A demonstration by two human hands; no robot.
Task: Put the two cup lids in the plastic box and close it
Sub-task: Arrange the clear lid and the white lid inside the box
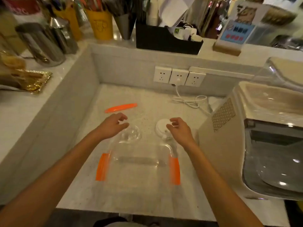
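A clear plastic box (137, 163) with orange side clips stands open on the counter in front of me. A clear domed cup lid (132, 135) lies just beyond the box's far left corner. A white flat cup lid (161, 126) lies beyond its far right corner. My left hand (113, 126) hovers beside the clear lid with fingers spread, holding nothing. Over the white lid's right edge my right hand (179, 128) has its fingers curled apart and grips nothing. The box's clear lid with an orange clip (121, 107) lies farther back; its clear part is hard to make out.
A white machine with a grey window (255, 145) stands close on the right. A white cable (191, 102) runs from the wall sockets (178, 77). Raised ledges enclose the counter at left and back, holding metal cups (42, 45), yellow cups (100, 25) and a black organiser (165, 40).
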